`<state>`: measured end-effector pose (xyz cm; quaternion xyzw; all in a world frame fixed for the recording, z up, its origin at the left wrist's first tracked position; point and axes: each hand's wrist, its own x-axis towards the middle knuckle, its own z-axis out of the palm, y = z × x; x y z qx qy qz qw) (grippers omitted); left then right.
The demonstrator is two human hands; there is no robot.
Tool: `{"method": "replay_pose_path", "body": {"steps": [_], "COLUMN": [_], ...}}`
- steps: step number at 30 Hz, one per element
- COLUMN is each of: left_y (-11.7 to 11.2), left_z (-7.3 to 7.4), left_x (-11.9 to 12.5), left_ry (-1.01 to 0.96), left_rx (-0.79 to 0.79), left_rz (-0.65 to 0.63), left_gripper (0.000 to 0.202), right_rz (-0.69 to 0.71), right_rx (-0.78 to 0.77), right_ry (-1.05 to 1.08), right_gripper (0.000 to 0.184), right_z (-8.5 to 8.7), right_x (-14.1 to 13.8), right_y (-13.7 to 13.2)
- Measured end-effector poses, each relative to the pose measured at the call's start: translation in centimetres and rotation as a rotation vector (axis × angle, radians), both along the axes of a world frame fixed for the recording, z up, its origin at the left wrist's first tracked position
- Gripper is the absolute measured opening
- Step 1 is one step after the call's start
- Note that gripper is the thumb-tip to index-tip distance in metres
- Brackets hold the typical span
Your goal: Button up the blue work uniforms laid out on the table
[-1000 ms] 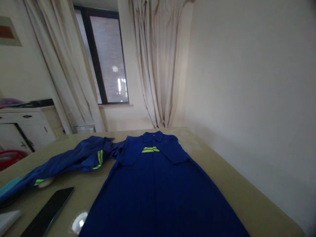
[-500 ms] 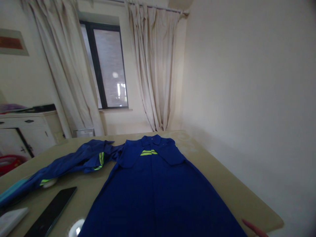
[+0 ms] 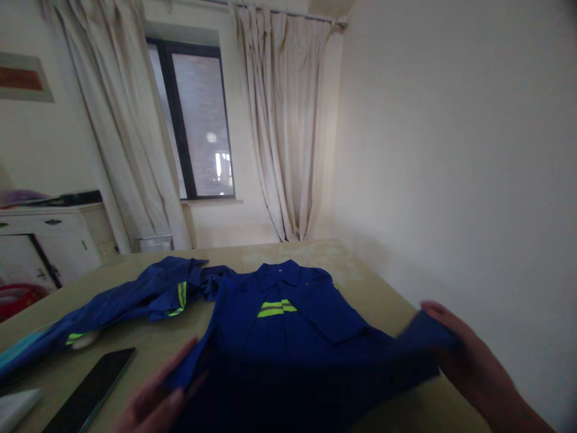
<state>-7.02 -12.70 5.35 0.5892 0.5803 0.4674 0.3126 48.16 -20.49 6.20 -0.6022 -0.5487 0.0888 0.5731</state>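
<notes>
A blue work jacket [image 3: 288,337] with yellow-green reflective stripes lies on a beige table [image 3: 369,288]. Its left sleeve stretches away to the left. My left hand [image 3: 157,397] grips the jacket's lower left edge, fingers pinched on the cloth. My right hand [image 3: 460,355] holds the lower right edge, which is lifted off the table. Both hands are blurred by motion.
A black phone [image 3: 90,391] lies at the front left of the table, beside a white object [image 3: 15,406]. A white cabinet [image 3: 49,240] stands at the left, a curtained window [image 3: 202,120] is behind, and a wall runs along the right.
Both hands have come into view and taken hold of the jacket's lower edges. The hem has been lifted and pulled toward me, so the collar sits nearer.
</notes>
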Motion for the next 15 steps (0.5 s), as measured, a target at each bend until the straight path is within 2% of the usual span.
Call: {"method": "replay_pose_path", "body": {"steps": [2, 4, 6, 7, 8, 10, 13, 15], "left_y": [4.5, 8.9, 12.0, 12.9, 13.3, 12.8, 10.6, 8.8], "left_z": [3.4, 6.7, 8.4, 8.4, 7.8, 4.7, -2.2, -6.4], "left_x": [2.0, 4.0, 5.0, 5.0, 4.6, 2.9, -0.5, -1.9], "left_ry": [-0.445, -0.658, -0.686, -0.649, -0.583, -0.367, 0.089, 0.351], "left_rx": [0.09, 0.224, 0.256, 0.239, 0.208, 0.148, 0.177, 0.116], "left_rz": [-0.153, -0.176, -0.225, -0.239, -0.243, -0.203, -0.033, 0.044], "left_gripper": [0.066, 0.069, 0.083, 0.086, 0.088, 0.088, 0.081, 0.081], "right_rz": [0.063, 0.11, 0.113, 0.114, 0.122, 0.179, 0.376, 0.429], "right_rx": [0.006, -0.007, -0.029, -0.04, -0.055, -0.108, -0.204, -0.261], "right_ry": [0.345, 0.392, 0.42, 0.409, 0.371, 0.105, -0.442, -0.697], "right_gripper": [0.046, 0.047, 0.052, 0.054, 0.057, 0.062, 0.068, 0.073], "right_z": [4.6, 7.7, 8.5, 8.0, 6.9, 3.7, -1.6, -4.1], "right_x": [-1.8, -3.8, -5.7, -6.7, -7.6, -9.4, -11.8, -12.9], "right_y": [8.6, 15.8, 19.7, 20.3, 19.9, 17.2, 11.4, 9.0]}}
